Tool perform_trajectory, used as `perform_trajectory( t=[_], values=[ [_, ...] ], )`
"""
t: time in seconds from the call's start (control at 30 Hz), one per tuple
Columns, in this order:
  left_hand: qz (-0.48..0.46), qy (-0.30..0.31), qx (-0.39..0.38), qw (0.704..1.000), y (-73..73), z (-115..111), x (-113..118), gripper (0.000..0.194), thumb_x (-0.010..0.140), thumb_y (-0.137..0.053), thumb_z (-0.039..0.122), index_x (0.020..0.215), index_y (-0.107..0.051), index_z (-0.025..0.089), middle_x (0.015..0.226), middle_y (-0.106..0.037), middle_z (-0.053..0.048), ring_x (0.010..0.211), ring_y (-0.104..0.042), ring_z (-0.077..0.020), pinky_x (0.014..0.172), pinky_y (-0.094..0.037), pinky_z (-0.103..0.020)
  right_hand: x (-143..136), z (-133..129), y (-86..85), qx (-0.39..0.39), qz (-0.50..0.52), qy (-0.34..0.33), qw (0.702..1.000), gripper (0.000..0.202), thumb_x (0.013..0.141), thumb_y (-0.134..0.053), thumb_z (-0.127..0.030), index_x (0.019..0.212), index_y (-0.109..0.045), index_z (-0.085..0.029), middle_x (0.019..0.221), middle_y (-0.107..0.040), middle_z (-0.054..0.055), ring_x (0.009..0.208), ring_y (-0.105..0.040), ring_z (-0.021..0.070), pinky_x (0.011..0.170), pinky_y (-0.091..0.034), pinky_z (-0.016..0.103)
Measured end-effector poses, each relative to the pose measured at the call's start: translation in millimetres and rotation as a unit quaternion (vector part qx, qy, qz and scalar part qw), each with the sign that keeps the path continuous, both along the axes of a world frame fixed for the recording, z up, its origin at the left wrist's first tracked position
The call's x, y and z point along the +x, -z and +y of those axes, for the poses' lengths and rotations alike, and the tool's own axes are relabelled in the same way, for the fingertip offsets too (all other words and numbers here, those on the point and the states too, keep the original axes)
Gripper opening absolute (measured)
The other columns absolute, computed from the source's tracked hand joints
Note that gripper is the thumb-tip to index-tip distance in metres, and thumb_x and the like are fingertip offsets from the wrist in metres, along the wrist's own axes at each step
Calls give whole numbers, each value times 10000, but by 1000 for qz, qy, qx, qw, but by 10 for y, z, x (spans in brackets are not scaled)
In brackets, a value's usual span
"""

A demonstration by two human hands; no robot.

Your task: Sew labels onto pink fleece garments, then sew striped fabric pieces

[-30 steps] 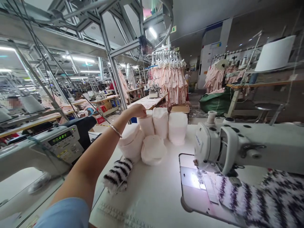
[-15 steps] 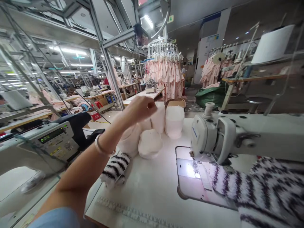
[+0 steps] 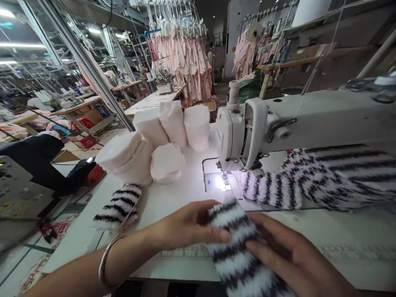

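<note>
Between my two hands, in front of the sewing machine, is a fluffy black-and-white striped fabric piece. My left hand grips its upper left side, thumb on top. My right hand holds its right side, with the thumb and fingers pressed on the cloth. The sewing machine stands just beyond, its lamp shining on the needle plate. Right of the needle lies more striped fabric, running into a larger heap. Another striped piece rests at the left of the table.
Several stacks of white fabric pieces stand at the back left of the white table. A ruler strip runs along the front edge. Dark machine parts sit at the left. Pink garments hang behind.
My left hand has come back from above the white stacks to the table front. My right hand has come into view, and both now hold a striped piece. The view has tilted down and turned right.
</note>
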State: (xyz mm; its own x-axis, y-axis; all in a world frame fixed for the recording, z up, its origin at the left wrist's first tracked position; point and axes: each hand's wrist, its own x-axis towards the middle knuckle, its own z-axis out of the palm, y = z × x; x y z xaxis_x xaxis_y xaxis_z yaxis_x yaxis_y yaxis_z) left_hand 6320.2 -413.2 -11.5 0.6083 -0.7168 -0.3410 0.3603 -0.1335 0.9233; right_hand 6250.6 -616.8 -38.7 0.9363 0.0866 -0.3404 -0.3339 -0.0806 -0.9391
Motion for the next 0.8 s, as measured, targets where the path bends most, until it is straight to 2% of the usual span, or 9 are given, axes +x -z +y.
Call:
perform_trajectory(
  t=[0.07, 0.13, 0.23, 0.3, 0.47, 0.57, 0.67, 0.73, 0.8],
  values=[
    [-30, -50, 38, 998, 12, 28, 62, 295, 803, -620, 364, 973, -598, 123, 861, -616, -39, 765, -563, -124, 725, -442, -251, 188, 84, -35, 16, -53, -33, 998, 455, 837, -524, -487, 1232, -484, -265, 1022, -613, 38, 853, -625, 165, 668, -517, 221],
    [-117, -81, 126, 982, 54, 68, 135, 257, 822, -583, 369, 916, -589, 129, 780, -584, -6, 696, -520, -107, 642, -407, -222, 343, 115, 28, -44, -114, -58, 991, 426, 854, -500, -430, 1246, -455, -270, 944, -577, 27, 734, -603, 138, 583, -483, 216],
    [-281, -69, 287, 913, 146, 102, 227, 205, 781, -614, 338, 796, -576, 137, 654, -514, 32, 616, -435, -99, 567, -329, -218, 421, 126, 177, -163, -167, -104, 967, 405, 857, -461, -330, 1254, -445, -255, 851, -545, 13, 655, -564, 123, 581, -457, 235],
    [-328, -48, 338, 881, 185, 93, 263, 177, 756, -637, 301, 802, -582, 139, 632, -512, 43, 595, -417, -95, 567, -311, -220, 382, 134, 233, -202, -185, -121, 954, 378, 848, -452, -281, 1224, -477, -256, 767, -532, -13, 613, -547, 113, 568, -438, 224],
    [-332, -23, 354, 874, 129, 38, 316, 239, 751, -651, 314, 913, -602, 145, 690, -565, 35, 617, -445, -95, 584, -326, -213, 291, 126, 202, -223, -221, -115, 943, 254, 874, -452, -280, 1107, -550, -254, 681, -522, -45, 506, -491, 77, 467, -367, 181],
    [-335, -15, 355, 873, 60, 29, 348, 219, 760, -644, 332, 868, -607, 145, 646, -540, 47, 582, -422, -84, 558, -313, -207, 306, 102, 174, -240, -246, -99, 934, 219, 874, -453, -263, 1055, -574, -240, 709, -562, -36, 515, -511, 74, 483, -388, 177],
    [-341, 2, 362, 868, 49, 30, 363, 225, 765, -645, 345, 874, -613, 151, 645, -555, 46, 578, -445, -87, 557, -319, -210, 305, 102, 189, -276, -240, -110, 924, 253, 870, -452, -246, 1090, -576, -219, 758, -622, -8, 581, -578, 100, 528, -448, 190],
    [-364, 20, 368, 855, 81, 25, 368, 275, 759, -656, 388, 896, -618, 153, 682, -588, 30, 600, -480, -100, 567, -333, -218, 276, 124, 229, -316, -251, -121, 907, 303, 873, -437, -243, 1142, -566, -186, 843, -666, 33, 672, -632, 140, 562, -497, 226],
    [-422, 13, 370, 828, 130, 11, 382, 323, 765, -648, 427, 934, -617, 153, 772, -624, 0, 664, -522, -120, 602, -358, -230, 232, 161, 285, -357, -285, -121, 882, 346, 883, -406, -248, 1180, -555, -152, 939, -682, 67, 741, -662, 186, 568, -534, 276]
  ],
)
